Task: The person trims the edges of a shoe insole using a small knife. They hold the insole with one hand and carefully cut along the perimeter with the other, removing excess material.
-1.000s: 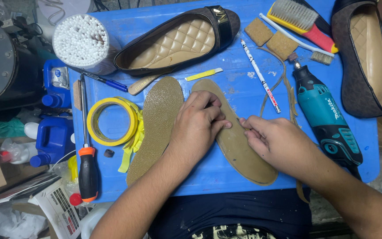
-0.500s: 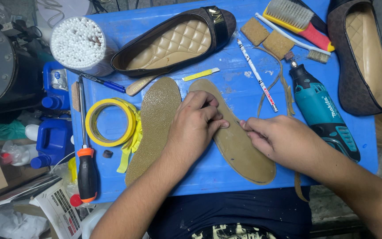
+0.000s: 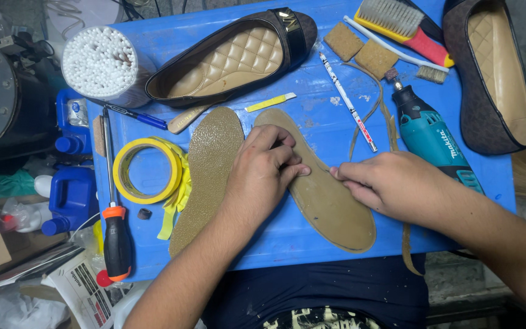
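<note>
On the blue surface a tan insole lies flat, pressed down by the left hand with bent fingers so it cannot slide while the right hand pinches its edge, beside a second insole.

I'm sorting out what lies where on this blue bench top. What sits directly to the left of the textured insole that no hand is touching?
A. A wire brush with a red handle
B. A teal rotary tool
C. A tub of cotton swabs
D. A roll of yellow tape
D: the roll of yellow tape lies flat just left of the textured insole, while the left hand and right hand press on the smoother insole.
</note>
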